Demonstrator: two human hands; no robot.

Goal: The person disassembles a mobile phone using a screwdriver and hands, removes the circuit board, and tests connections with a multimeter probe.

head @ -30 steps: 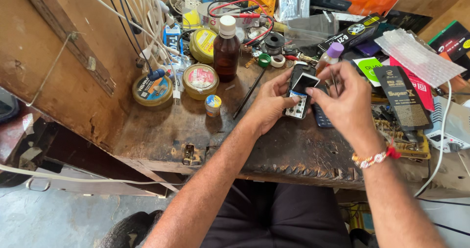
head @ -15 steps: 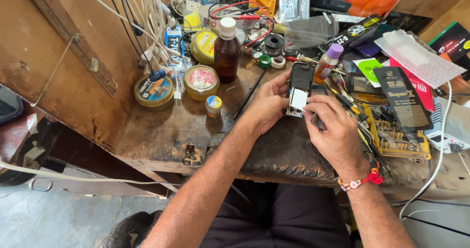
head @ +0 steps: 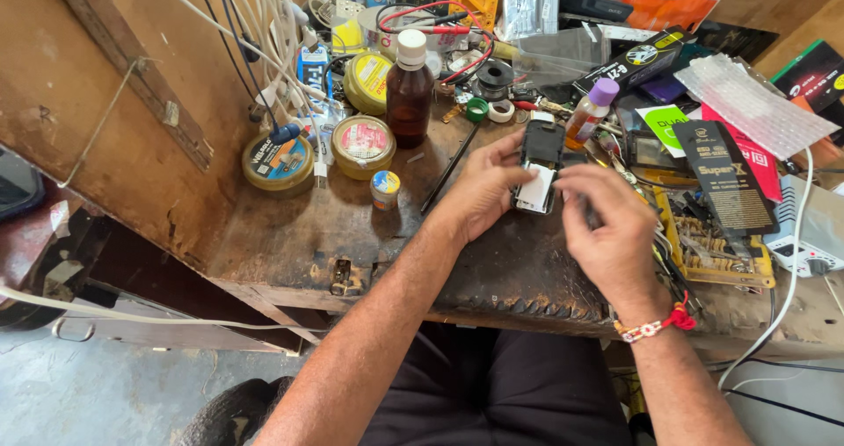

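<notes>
Presently left hand [head: 479, 191] grips the opened mobile phone [head: 538, 166] on the worktop [head: 369, 235], right hand [head: 607, 226] fingers curled at its lower edge, probing inside; steadiness needed.

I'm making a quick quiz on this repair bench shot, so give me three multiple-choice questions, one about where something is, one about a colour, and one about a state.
1. Where does the brown bottle stand?
A. Behind the round tins, left of the phone
B. On the floor
C. On the person's lap

2. What colour is the cap of the small bottle just right of the phone?
A. Black
B. Purple
C. Green

3. In what state is the small phone?
A. Sealed in a box
B. Lying alone, untouched
C. Held by the left hand, with its inside exposed

Answers:
1. A, it rises behind the yellow tins on the wooden bench.
2. B, the cap is purple over amber liquid.
3. C, the left hand grips its edge, the right hand works beside it, and a white part shows inside.
</notes>
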